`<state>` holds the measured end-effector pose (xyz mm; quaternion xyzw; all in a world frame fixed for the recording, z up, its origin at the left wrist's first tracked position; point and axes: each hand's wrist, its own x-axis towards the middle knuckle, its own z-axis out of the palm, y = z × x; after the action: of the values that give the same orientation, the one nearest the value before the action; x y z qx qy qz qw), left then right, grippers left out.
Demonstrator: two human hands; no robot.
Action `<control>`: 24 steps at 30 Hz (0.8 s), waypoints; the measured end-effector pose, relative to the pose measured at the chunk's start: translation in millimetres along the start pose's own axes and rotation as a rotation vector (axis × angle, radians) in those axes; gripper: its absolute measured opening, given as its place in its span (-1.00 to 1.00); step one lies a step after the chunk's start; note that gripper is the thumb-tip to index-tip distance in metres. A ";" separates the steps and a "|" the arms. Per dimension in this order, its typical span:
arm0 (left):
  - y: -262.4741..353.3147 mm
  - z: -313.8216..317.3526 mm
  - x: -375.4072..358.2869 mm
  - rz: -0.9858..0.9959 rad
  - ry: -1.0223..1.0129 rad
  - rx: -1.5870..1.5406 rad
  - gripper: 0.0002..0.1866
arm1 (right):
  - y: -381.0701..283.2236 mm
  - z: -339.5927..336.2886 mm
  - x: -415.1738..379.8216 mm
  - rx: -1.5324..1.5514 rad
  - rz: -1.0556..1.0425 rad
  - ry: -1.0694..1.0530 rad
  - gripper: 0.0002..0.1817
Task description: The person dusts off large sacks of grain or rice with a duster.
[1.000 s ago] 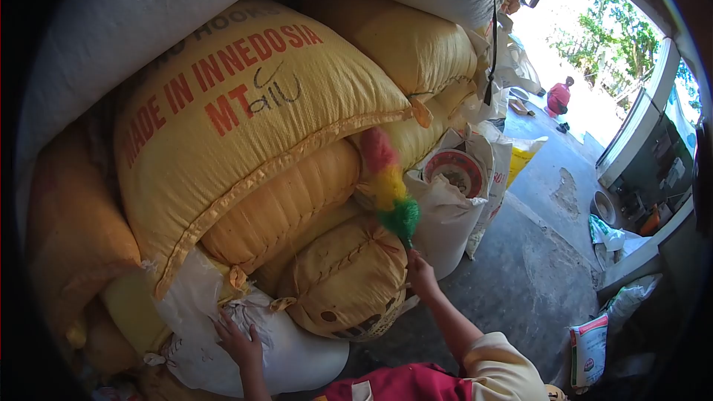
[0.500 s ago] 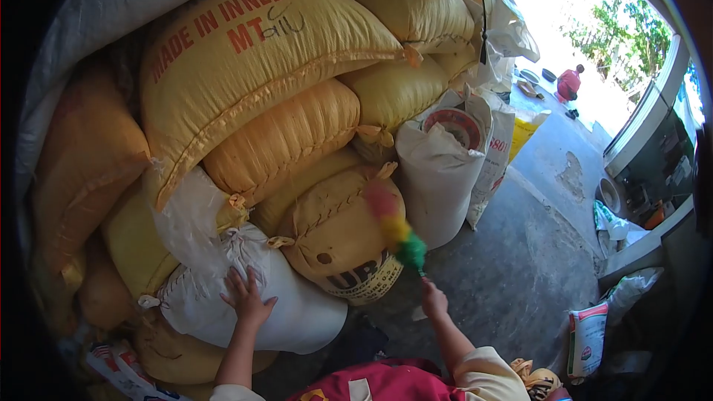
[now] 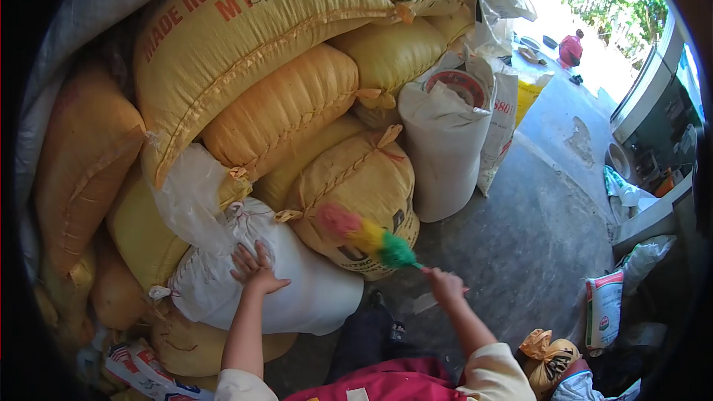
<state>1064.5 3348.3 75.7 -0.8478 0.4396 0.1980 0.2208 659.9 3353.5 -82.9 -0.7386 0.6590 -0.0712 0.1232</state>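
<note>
My right hand [image 3: 445, 287] is closed around the handle of a feather duster [image 3: 369, 238] with pink, yellow and green bands. Its fluffy head overlaps the lower front of a tan tied sack [image 3: 359, 187] with dark lettering. With fingers spread, my left hand [image 3: 256, 270] rests on a white sack [image 3: 301, 282] at the bottom of the pile. A crumpled clear plastic sheet [image 3: 189, 197] hangs just above that hand. Over these lies an orange-yellow sack [image 3: 282, 108], and above it a large yellow sack [image 3: 245, 44] printed in red.
An open white sack [image 3: 442, 156] holding a red-rimmed round item stands right of the pile. Grey concrete floor [image 3: 512, 230] runs toward a bright doorway, where a person in red [image 3: 570, 50] is low to the ground. Smaller bags [image 3: 605, 308] sit at lower right.
The duster's head has swung left and down across the tan sack, with my right hand turning. My left hand stays on the white sack. The view has tilted downward slightly.
</note>
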 end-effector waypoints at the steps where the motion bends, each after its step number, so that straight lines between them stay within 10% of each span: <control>1: 0.3 0.5 1.1 -0.010 -0.002 0.004 0.34 | 16.8 -0.1 2.4 -0.007 0.023 0.003 -0.73; 8: 4.2 -5.3 -6.3 -0.024 -0.006 -0.019 0.30 | -3.6 -21.5 5.8 0.304 0.338 -0.018 -0.66; 15: 2.1 -7.0 -10.2 -0.027 -0.013 -0.018 0.29 | -45.0 -4.3 30.5 0.140 -0.131 -0.071 -0.77; 18: -2.6 -4.4 -6.1 -0.017 -0.005 -0.018 0.31 | -25.6 -33.2 71.0 0.342 0.415 -0.069 -0.65; 21: -4.4 -0.2 -1.9 -0.009 -0.003 -0.051 0.34 | -21.2 -33.7 72.7 0.446 0.169 0.293 -0.67; 24: -5.0 3.0 -2.4 -0.012 0.039 -0.066 0.34 | -41.4 -31.4 49.7 0.304 0.093 0.020 -0.73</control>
<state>1067.0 3354.2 75.6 -0.8609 0.4321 0.1947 0.1850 697.2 3305.6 -44.2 -0.6795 0.6752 -0.1715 0.2303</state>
